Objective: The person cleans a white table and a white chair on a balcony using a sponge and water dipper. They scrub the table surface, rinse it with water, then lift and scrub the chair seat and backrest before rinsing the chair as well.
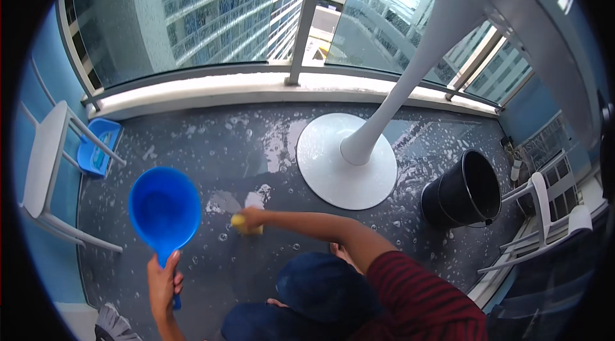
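My left hand point(164, 277) grips the handle of a blue plastic dipper point(165, 206), its bowl held over the floor at the left. Near the middle, my right hand point(254, 218) is closed on a yellow sponge point(247, 229) against the wet, dark grey floor point(226, 148); both are slightly blurred. Soap suds and bubbles lie scattered around them. To the right of my right hand, the round white pedestal base point(326, 168) of a table stands on the floor. Further right is a black bucket point(444, 197), whose rim tilts to the right.
A white chair point(45, 158) stands at the left wall beside a blue dustpan point(98, 148). Other white chair parts point(543, 206) are at the right. The tabletop point(543, 38) overhangs the upper right. A ledge point(206, 93) with glass railing panels point(216, 14) runs along the far side.
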{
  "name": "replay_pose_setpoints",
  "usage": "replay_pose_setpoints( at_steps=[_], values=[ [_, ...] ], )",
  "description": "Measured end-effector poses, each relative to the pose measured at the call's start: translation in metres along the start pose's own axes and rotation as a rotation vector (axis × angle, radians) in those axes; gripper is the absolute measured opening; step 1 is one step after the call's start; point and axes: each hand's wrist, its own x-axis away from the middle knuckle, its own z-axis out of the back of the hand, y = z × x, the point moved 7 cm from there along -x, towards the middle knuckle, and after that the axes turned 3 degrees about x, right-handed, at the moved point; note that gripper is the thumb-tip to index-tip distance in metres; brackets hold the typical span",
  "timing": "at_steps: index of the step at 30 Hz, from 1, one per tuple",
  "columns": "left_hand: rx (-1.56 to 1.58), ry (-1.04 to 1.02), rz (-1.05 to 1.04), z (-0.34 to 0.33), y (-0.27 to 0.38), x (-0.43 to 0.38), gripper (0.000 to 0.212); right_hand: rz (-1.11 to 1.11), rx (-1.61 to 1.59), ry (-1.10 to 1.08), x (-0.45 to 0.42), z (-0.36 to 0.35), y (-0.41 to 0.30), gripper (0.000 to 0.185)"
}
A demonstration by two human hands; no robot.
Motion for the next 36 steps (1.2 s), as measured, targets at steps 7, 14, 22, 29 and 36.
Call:
replay_pose_setpoints(
  at_steps=[7,14,22,29,36],
  values=[
    [0.076,-0.003,0.105,0.039,-0.027,-0.004,0.032,0.261,-0.628,-0.589,0.056,-0.018,-0.146,0.081],
    [-0.238,-0.705,0.067,-0.202,0.038,-0.053,0.033,0.16,-1.596,-0.199,0.206,0.116,-0.096,0.071],
    [-0.726,-1.065,-0.675,-0.372,0.132,0.033,0.092,0.161,-1.753,1.569,0.52,0.193,0.1,0.049],
    [-0.709,-0.762,-0.499,-0.329,0.021,-0.126,0.064,-1.008,-0.825,1.297,0.775,0.179,0.245,0.022],
    [-0.551,-0.794,-0.309,-0.297,-0.05,-0.154,0.06,-1.483,0.29,0.08,0.821,0.172,0.433,0.022]
  ],
)
